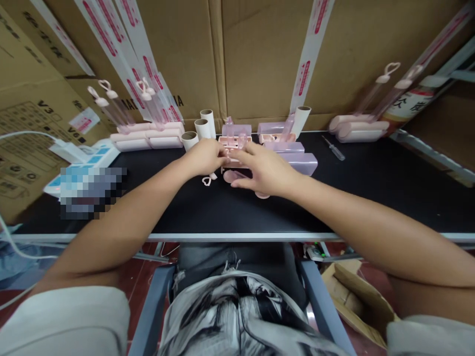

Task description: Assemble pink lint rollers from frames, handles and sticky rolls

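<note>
A pale pink plastic casing [240, 164] lies open on the black table between my hands, with small parts inside that are too small to make out. My left hand [207, 157] is closed at the casing's left end, thumb and fingertips pinched on a part mostly hidden by the fingers. From the other side my right hand [267, 168] reaches over the casing, its fingers stretched out and the thumb well apart. Below the fingers lies a pink rounded piece [232, 176]. A small heart-shaped loop [207, 181] rests beneath my left hand.
White cardboard tubes [203, 129] stand behind my left hand. Lilac casings [301, 163] lie right of my right hand, near a screwdriver [334, 148]. Pink assemblies with upright clear rods stand at left [163, 136] and right [358, 129]. A power strip [87, 163] is far left.
</note>
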Available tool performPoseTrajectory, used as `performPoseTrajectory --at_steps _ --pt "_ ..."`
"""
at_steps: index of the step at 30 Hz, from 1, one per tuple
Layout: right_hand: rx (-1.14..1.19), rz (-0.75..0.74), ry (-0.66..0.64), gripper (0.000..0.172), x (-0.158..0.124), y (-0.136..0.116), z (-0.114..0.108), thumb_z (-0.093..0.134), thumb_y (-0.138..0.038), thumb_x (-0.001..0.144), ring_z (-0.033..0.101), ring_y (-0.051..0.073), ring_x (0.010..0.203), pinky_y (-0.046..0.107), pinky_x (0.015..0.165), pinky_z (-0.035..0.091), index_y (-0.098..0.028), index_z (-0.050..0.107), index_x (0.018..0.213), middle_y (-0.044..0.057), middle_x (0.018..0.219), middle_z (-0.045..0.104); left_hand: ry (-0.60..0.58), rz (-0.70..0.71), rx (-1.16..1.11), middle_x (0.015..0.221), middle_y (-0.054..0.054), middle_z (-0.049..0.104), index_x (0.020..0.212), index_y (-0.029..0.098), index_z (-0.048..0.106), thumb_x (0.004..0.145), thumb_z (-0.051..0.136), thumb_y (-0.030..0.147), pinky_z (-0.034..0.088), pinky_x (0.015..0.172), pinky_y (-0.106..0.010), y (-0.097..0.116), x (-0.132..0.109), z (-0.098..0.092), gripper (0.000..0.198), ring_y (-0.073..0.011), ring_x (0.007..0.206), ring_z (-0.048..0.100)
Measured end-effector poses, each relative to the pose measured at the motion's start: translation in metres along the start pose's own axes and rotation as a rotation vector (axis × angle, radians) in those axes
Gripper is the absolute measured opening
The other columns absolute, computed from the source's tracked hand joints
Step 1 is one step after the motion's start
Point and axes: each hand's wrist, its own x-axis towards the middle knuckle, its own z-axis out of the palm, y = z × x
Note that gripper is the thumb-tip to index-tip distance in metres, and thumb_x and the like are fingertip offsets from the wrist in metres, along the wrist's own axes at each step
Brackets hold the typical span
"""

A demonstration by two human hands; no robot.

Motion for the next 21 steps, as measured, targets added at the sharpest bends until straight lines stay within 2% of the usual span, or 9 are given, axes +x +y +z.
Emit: performPoseTrajectory --at_steps 4,7,10,12,14,16,18,21 --pt "-0.160 0.085 -0.189 0.038 -0.005 -0.016 0.010 0.064 -0.038 0.107 0.078 0.036 0.106 0.040 0.080 0.053 -0.019 0.071 0.139 0.019 0.126 0.079 0.000 0.037 0.083 0.076 -0.004 0.078 0.076 0.020 0.078 0.092 0.070 0.032 0.036 0.067 -0.031 -0.001 0.000 0.004 0.021 -0.0189 0.068 0.060" --pt "-0.169 0.115 -0.219 0.034 -0.009 -0.020 0.011 0.055 -0.040 0.111 0.080 0.035 0.100 0.039 0.074 0.049 -0.019 0.073 0.131 0.019 0.121 0.083 -0.006 0.048 0.119 0.077 -0.005 0.077 0.075 0.021 0.076 0.093 0.071 0.034 0.034 0.067 -0.032 -0.005 0.001 0.004 0.023 -0.0193 0.068 0.058" --pt "-0.118 0.141 -0.141 0.043 -0.009 -0.017 0.013 0.048 -0.045 0.115 0.081 0.035 0.098 0.038 0.072 0.047 -0.019 0.067 0.142 0.019 0.124 0.083 -0.020 0.023 0.167 0.083 -0.007 0.079 0.084 0.020 0.080 0.095 0.070 0.035 0.036 0.068 -0.032 -0.006 -0.001 0.000 0.021 -0.0209 0.072 0.062" --pt "-0.036 0.178 -0.023 0.046 -0.009 -0.011 0.012 0.052 -0.045 0.113 0.080 0.033 0.094 0.038 0.073 0.048 -0.019 0.062 0.150 0.017 0.121 0.083 -0.038 -0.011 0.208 0.089 -0.009 0.080 0.092 0.020 0.083 0.097 0.069 0.035 0.037 0.069 -0.032 -0.002 -0.005 -0.004 0.021 -0.0232 0.077 0.066" --pt "0.089 0.216 0.136 0.046 -0.010 -0.003 0.006 0.059 -0.045 0.107 0.078 0.031 0.088 0.039 0.075 0.051 -0.020 0.061 0.145 0.013 0.111 0.084 -0.043 -0.049 0.259 0.097 -0.012 0.082 0.102 0.019 0.084 0.098 0.068 0.037 0.041 0.070 -0.034 0.005 -0.011 -0.008 0.025 -0.0279 0.084 0.071" --pt "0.218 0.243 0.248 0.039 -0.013 0.006 -0.004 0.066 -0.045 0.101 0.075 0.029 0.082 0.042 0.077 0.054 -0.022 0.064 0.133 0.009 0.099 0.082 -0.019 -0.054 0.307 0.109 -0.016 0.082 0.113 0.018 0.084 0.100 0.066 0.040 0.047 0.076 -0.037 0.014 -0.016 -0.009 0.032 -0.0337 0.097 0.075" --pt "0.322 0.264 0.251 0.032 -0.016 0.014 -0.015 0.071 -0.047 0.096 0.072 0.029 0.076 0.045 0.075 0.056 -0.026 0.065 0.120 0.006 0.089 0.078 0.008 -0.015 0.330 0.124 -0.018 0.080 0.121 0.017 0.083 0.103 0.063 0.042 0.053 0.086 -0.040 0.023 -0.020 -0.007 0.037 -0.0361 0.112 0.076" --pt "0.383 0.276 0.155 0.027 -0.020 0.018 -0.029 0.075 -0.050 0.093 0.070 0.030 0.072 0.047 0.070 0.057 -0.029 0.067 0.109 0.004 0.082 0.075 0.014 0.067 0.334 0.141 -0.016 0.074 0.129 0.018 0.080 0.105 0.060 0.038 0.056 0.095 -0.039 0.031 -0.022 0.000 0.037 -0.0332 0.122 0.075"
